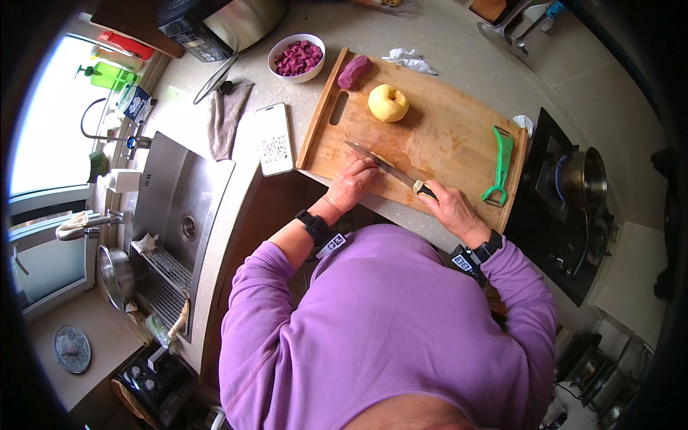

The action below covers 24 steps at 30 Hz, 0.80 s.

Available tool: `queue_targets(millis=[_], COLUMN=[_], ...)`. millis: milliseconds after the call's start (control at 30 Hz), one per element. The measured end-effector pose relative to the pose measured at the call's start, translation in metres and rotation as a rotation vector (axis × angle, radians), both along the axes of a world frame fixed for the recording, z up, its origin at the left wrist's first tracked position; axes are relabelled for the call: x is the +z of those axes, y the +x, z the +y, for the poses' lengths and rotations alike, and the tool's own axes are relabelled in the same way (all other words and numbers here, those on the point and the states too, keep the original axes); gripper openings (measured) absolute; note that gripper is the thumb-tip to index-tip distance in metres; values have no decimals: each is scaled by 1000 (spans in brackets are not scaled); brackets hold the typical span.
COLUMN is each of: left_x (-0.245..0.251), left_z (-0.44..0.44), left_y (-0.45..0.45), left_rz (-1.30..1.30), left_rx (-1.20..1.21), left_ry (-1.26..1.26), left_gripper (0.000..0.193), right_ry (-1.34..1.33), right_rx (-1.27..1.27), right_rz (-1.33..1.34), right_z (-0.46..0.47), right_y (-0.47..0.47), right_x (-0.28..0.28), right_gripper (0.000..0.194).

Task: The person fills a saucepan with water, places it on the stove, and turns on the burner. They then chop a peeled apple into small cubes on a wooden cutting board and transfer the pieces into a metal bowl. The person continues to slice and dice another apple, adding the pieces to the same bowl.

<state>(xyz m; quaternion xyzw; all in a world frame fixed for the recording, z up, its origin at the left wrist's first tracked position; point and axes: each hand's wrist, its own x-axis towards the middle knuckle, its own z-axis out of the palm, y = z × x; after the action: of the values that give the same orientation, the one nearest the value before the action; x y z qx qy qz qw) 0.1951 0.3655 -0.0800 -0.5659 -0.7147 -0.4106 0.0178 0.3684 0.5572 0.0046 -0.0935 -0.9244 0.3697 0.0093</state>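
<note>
My right hand point(454, 212) grips the dark handle of a kitchen knife point(396, 175). Its blade lies low over the near part of a wooden cutting board point(457, 134), tip pointing to the far left. Curled fingers of my left hand point(352, 180) rest on the board right at the blade; whatever they pinch is hidden. A thin pale strip shows along the blade beside them. Farther back on the board sits a peeled yellow fruit, seemingly an apple point(388, 103). Beyond it, near the far left corner, lies a peeled purple sweet potato point(355, 72). A green peeler point(502, 164) rests at the board's right side.
A white bowl of purple cubes point(297, 58) stands behind the board's left corner. Left of the board are a phone point(276, 140), a cloth point(228, 118) and a steel sink point(188, 183). At right, a pot point(590, 180) sits on the black gas hob point(537, 226).
</note>
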Motion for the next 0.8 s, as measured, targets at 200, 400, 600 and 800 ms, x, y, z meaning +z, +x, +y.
queue_targets(millis=[200, 400, 600, 800], left_x=[20, 66, 64, 56], left_z=[-14, -17, 0, 9], left_y=[0, 7, -11, -13], left_rz=[-24, 163, 276, 273], left_rx=[123, 271, -14, -33], left_ry=[90, 208, -130, -8], left_gripper=[16, 30, 20, 9], right_ry=[151, 291, 219, 345], right_rx=[11, -7, 18, 8], right_rz=[99, 150, 238, 412], right_z=[-1, -3, -2, 4], right_y=[3, 6, 11, 22], right_x=[17, 19, -7, 52], right_gripper=[22, 27, 21, 45])
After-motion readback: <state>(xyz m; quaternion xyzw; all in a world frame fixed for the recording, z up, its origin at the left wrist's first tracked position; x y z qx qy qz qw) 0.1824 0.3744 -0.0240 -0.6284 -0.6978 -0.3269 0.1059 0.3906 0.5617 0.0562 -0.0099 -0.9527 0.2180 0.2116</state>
